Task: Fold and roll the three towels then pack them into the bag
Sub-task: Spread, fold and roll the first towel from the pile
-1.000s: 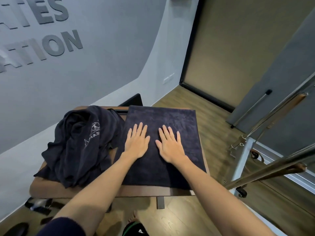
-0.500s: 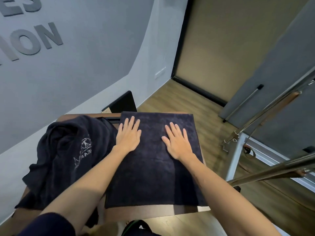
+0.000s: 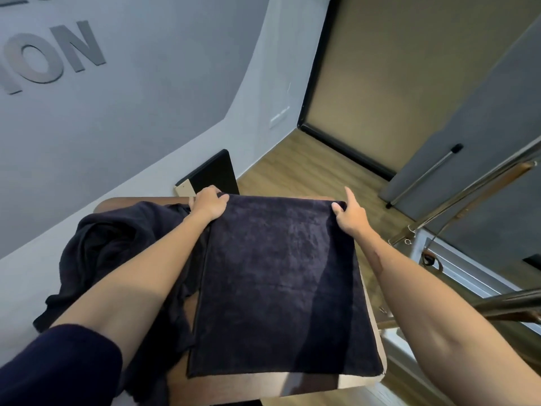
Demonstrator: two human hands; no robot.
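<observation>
A dark navy folded towel (image 3: 281,282) lies flat on the small wooden table (image 3: 307,385), covering most of its top. My left hand (image 3: 208,202) grips the towel's far left corner. My right hand (image 3: 348,213) pinches the far right corner, its index finger sticking out. To the left, a crumpled heap of dark towels (image 3: 117,250) lies on the table, partly under my left forearm. No bag is clearly in view.
A black board (image 3: 215,174) leans against the grey wall behind the table. A metal frame with wooden bars (image 3: 456,230) stands close on the right. Wooden floor (image 3: 307,168) stretches beyond the table toward a dark skirting and door.
Both hands slid from flat on the towel's middle up to its far edge and closed on the two far corners. The camera has moved closer over the table.
</observation>
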